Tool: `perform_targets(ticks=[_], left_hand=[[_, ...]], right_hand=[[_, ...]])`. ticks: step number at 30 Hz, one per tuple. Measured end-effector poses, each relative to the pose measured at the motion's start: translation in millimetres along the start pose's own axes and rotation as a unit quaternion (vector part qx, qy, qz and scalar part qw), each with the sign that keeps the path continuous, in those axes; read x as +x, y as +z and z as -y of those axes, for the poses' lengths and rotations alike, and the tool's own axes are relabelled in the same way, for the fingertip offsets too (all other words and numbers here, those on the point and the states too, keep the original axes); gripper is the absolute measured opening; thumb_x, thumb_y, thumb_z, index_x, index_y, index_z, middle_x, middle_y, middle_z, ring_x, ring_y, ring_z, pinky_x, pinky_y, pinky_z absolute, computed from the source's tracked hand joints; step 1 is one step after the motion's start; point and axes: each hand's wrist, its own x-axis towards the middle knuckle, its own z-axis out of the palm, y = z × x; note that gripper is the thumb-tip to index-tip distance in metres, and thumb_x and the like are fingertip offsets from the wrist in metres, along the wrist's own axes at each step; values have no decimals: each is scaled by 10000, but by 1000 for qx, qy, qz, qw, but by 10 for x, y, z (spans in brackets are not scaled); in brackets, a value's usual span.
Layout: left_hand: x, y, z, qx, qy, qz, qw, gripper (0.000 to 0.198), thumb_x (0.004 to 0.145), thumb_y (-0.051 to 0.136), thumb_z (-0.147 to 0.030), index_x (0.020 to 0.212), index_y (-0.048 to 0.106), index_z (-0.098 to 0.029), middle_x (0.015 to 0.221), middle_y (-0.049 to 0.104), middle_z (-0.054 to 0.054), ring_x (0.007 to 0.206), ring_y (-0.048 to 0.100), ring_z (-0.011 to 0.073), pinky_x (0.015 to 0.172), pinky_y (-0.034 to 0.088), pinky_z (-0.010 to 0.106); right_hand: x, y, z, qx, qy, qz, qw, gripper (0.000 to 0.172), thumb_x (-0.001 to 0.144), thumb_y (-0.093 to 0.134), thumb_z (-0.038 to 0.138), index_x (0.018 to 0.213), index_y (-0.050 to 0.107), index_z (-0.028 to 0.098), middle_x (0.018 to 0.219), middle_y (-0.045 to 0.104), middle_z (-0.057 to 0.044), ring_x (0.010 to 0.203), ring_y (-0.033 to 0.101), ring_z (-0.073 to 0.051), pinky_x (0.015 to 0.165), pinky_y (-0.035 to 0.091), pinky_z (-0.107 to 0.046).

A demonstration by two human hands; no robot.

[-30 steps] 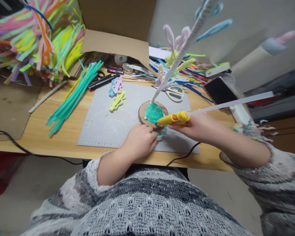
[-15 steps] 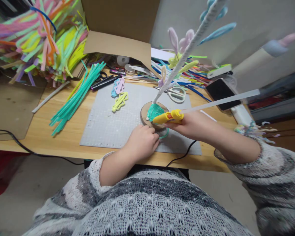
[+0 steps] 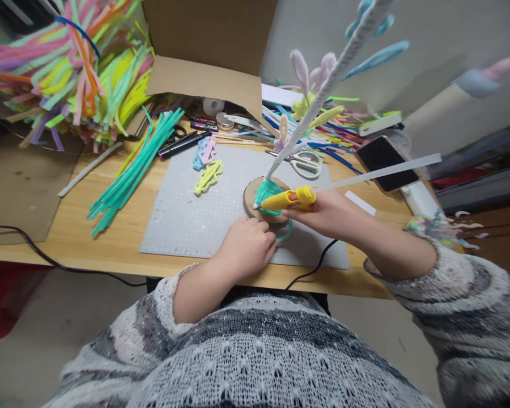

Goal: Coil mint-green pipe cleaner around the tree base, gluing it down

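Observation:
My right hand (image 3: pixel 323 212) is wrapped round a yellow hot glue gun (image 3: pixel 291 198), with a long translucent glue stick (image 3: pixel 378 171) jutting from its back. Its nozzle is at the left edge of the green pipe-cleaner coil (image 3: pixel 268 190) on a round wood slice (image 3: pixel 250 195). From that coil a white wrapped stem (image 3: pixel 306 122) rises, tilted right, bearing pastel loops. My left hand (image 3: pixel 250 243) rests closed at the slice's near edge; a loose green pipe cleaner (image 3: pixel 288 231) curves into its fingers, and their grip is partly hidden.
Underneath is a grey cutting mat (image 3: pixel 174 221). Green pipe cleaners (image 3: pixel 131 175), black markers (image 3: pixel 182 144) and zigzag pieces (image 3: pixel 209 177) lie left. Scissors (image 3: pixel 306 164) and a phone (image 3: pixel 386 161) lie right. A black cable (image 3: pixel 317 269) crosses the front edge; cardboard (image 3: pixel 208 85) stands behind.
The glue gun's nozzle has shifted slightly left along the green coil, to its left edge. My left hand and the wood slice have stayed in place.

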Motion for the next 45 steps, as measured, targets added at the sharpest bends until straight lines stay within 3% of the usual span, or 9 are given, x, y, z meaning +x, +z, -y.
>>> perform_targets(ticks=[5, 9, 11, 13, 18, 23, 26, 32, 45], left_hand=[[2, -23, 3, -6, -4, 11, 1000, 299, 917, 498, -349, 778, 694, -171, 729, 632, 58, 757, 604, 213, 655, 434, 354], [13, -25, 4, -16, -16, 27, 999, 337, 934, 490, -396, 790, 679, -156, 779, 668, 72, 789, 631, 218, 679, 465, 358], [11, -10, 6, -24, -31, 26, 999, 286, 932, 503, -374, 892, 673, -148, 840, 699, 83, 797, 652, 226, 679, 486, 364], [1, 7, 12, -45, -41, 6, 998, 249, 925, 525, -322, 1063, 637, -148, 946, 721, 92, 819, 671, 226, 690, 511, 369], [-35, 5, 53, -147, -4, -46, 988, 313, 926, 512, -201, 1231, 581, -205, 1116, 714, 68, 952, 676, 191, 794, 542, 353], [-39, -46, 73, -135, -26, -14, 990, 306, 892, 511, -133, 1155, 648, -209, 1069, 727, 54, 911, 684, 208, 751, 547, 359], [-32, -94, 72, -98, -36, -4, 995, 319, 877, 506, -113, 1140, 658, -210, 1095, 711, 62, 927, 674, 219, 752, 542, 365], [-14, -226, 126, -22, -43, -18, 999, 402, 846, 484, -71, 1166, 648, -250, 986, 690, 61, 851, 645, 203, 699, 509, 325], [31, -341, 375, 102, 85, 5, 991, 326, 917, 487, -146, 1189, 638, -241, 863, 619, 66, 717, 529, 174, 591, 396, 289]], right_hand=[[-52, -65, -127, 154, 130, 5, 979, 376, 843, 538, 537, 778, 680, 195, 516, 550, -9, 498, 529, -159, 505, 420, -301], [-152, -48, -479, 386, 163, -33, 907, 343, 855, 448, 521, 817, 591, 212, 696, 623, -30, 431, 443, -116, 465, 420, -307], [-197, 3, -685, 475, 185, -80, 857, 223, 822, 454, 429, 834, 551, 229, 749, 639, -31, 440, 438, -118, 478, 445, -314], [-229, 65, -850, 501, 194, -97, 838, 143, 782, 461, 363, 816, 525, 240, 755, 645, -37, 485, 482, -139, 529, 491, -334], [-246, 134, -1012, 466, 210, -66, 857, 195, 786, 480, 374, 835, 569, 208, 834, 683, -100, 670, 644, -208, 678, 550, -399], [-254, -19, -1014, 205, 293, -82, 930, 334, 799, 570, 488, 638, 576, 196, 555, 607, -68, 526, 606, -223, 501, 472, -336], [-244, -60, -868, 5, 206, -174, 963, 370, 830, 546, 506, 627, 610, 203, 582, 622, -66, 598, 623, -244, 530, 459, -336], [1, 191, -429, 45, -150, -156, 975, 278, 886, 498, 227, 1071, 702, 198, 1130, 695, -105, 1091, 625, -230, 963, 471, -394], [149, 523, -529, 89, -156, -173, 968, 268, 889, 557, 183, 1090, 714, 268, 1196, 684, -76, 1148, 601, -237, 1020, 431, -504]])
